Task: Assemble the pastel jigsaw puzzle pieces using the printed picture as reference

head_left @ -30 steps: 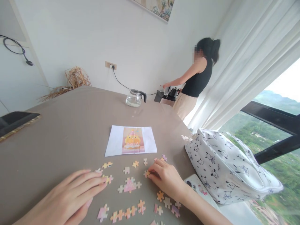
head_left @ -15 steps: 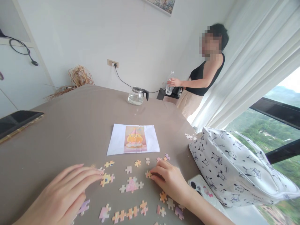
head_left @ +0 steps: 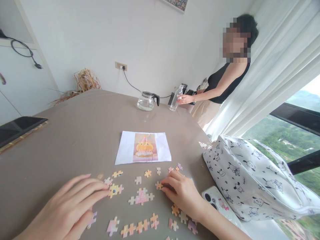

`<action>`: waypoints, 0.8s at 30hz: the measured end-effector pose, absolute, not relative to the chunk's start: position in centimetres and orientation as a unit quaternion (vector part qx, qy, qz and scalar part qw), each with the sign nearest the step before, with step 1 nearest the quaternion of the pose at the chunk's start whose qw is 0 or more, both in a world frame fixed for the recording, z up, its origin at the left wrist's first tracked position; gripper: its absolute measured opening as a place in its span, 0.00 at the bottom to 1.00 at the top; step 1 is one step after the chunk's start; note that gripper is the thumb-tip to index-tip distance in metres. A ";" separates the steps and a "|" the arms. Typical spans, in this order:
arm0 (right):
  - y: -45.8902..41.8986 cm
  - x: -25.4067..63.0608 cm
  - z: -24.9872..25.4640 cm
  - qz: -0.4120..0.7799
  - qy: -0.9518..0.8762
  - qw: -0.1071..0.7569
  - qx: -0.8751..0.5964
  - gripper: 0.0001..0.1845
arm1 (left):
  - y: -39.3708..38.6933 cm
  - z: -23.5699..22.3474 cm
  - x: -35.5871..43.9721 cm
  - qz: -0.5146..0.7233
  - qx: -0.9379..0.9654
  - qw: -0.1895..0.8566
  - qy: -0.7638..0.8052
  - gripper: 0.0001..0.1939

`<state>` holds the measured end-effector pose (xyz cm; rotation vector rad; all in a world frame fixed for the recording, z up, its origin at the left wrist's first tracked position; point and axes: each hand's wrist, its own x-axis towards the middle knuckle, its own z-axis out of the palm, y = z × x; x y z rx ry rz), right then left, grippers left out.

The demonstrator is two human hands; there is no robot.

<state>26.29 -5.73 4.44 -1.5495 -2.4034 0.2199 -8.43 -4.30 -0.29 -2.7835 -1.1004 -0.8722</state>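
Note:
My left hand [head_left: 67, 200] rests with its fingers stretched out, the fingertips at the edge of a yellow cluster of joined puzzle pieces [head_left: 115, 190]. A purple puzzle piece [head_left: 92, 220] is partly covered by its thumb side. Thumb and index finger of my right hand [head_left: 183, 193] are closed on a small orange puzzle piece [head_left: 159, 185], which is at the table surface. Between the hands lies a joined pink and grey cluster [head_left: 141, 197]. Below it sits a joined orange strip [head_left: 135, 228]. A printed picture [head_left: 145, 146] on white paper lies beyond the pieces.
A glass pot [head_left: 145, 101] with clear liquid stands at the far side. Behind the table a person [head_left: 226, 80] holds a plastic bottle [head_left: 175, 99]. On the right are a patterned white bag [head_left: 250, 176] and a phone [head_left: 220, 203]. A tablet [head_left: 20, 128] lies left.
The person at the back has shifted right and lowered the bottle to the table's far edge. My hands have stayed almost still.

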 end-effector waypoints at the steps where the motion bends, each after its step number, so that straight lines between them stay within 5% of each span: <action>1: -5.7 26.3 4.4 0.075 -0.830 0.140 -0.534 0.08 | -4.3 -0.3 -8.4 -0.276 -0.894 0.008 -0.353 0.22; 24: -6.0 25.8 4.3 0.081 -0.818 0.144 -0.552 0.07 | -4.5 -0.5 -8.2 -0.234 -0.901 -0.014 -0.364 0.25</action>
